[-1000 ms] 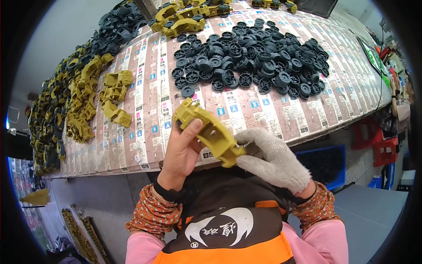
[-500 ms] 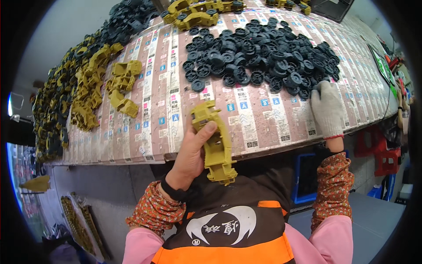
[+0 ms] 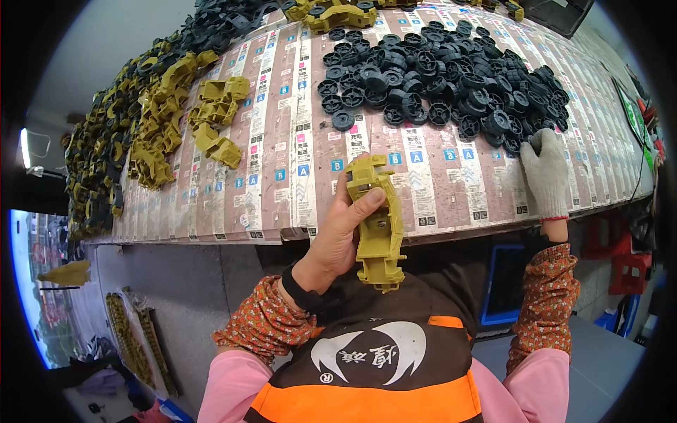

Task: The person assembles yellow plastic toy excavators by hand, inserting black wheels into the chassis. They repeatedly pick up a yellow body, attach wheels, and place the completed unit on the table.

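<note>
My bare left hand [image 3: 337, 236] grips a long olive-yellow plastic chassis part [image 3: 377, 220], held upright over the near edge of the table. My right hand [image 3: 544, 169], in a white knit glove, reaches out to the right. Its fingers rest on the near right edge of a big heap of black plastic wheels [image 3: 441, 77]. Whether those fingers hold a wheel is hidden by the glove.
The table [image 3: 282, 176] is covered with printed paper strips. Several loose olive-yellow parts [image 3: 215, 116] lie at the left, beside a long pile of yellow and black parts [image 3: 134, 141]. More yellow parts [image 3: 331, 13] sit at the far edge. A blue crate [image 3: 504, 282] stands below the table.
My right hand has let go of the yellow part and swung out right to the wheel heap. My left hand now holds the part alone and has turned it upright.
</note>
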{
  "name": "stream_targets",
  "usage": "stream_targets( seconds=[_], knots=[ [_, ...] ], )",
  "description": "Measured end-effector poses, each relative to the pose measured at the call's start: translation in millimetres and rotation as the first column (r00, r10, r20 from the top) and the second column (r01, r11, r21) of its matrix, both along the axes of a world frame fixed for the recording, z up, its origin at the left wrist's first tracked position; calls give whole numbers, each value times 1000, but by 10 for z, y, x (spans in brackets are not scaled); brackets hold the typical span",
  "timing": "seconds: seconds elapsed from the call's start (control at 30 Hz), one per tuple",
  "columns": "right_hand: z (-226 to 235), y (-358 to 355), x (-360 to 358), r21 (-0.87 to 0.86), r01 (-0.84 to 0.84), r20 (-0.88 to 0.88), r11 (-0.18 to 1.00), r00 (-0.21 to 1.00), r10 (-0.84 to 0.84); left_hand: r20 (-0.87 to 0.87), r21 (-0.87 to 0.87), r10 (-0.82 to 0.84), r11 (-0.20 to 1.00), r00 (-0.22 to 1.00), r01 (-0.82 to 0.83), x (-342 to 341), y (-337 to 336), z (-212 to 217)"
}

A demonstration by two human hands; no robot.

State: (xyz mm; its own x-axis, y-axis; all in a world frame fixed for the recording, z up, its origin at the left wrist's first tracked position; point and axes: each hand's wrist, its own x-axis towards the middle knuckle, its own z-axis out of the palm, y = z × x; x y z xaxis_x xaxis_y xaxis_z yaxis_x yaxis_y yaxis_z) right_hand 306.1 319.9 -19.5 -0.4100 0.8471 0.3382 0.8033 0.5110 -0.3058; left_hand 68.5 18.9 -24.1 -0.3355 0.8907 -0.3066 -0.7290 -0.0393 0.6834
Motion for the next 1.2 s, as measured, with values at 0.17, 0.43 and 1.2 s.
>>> stream_targets(
  seconds=[0.17, 0.43, 1.2],
  knots=[
    [55, -358, -129, 168, -37, -272, 985, 959, 83, -49, 10, 6, 1000, 999, -6, 24, -4, 37],
    [279, -1571, -693, -716, -598, -695, 361, 660, -285, -251, 39, -33, 998, 967, 44, 220, 46, 26],
    [74, -1945, -634, -206, -608, -667, 766, 661, 345, -755, 39, -47, 992, 654, 116, 262, 9, -23]
  ],
)
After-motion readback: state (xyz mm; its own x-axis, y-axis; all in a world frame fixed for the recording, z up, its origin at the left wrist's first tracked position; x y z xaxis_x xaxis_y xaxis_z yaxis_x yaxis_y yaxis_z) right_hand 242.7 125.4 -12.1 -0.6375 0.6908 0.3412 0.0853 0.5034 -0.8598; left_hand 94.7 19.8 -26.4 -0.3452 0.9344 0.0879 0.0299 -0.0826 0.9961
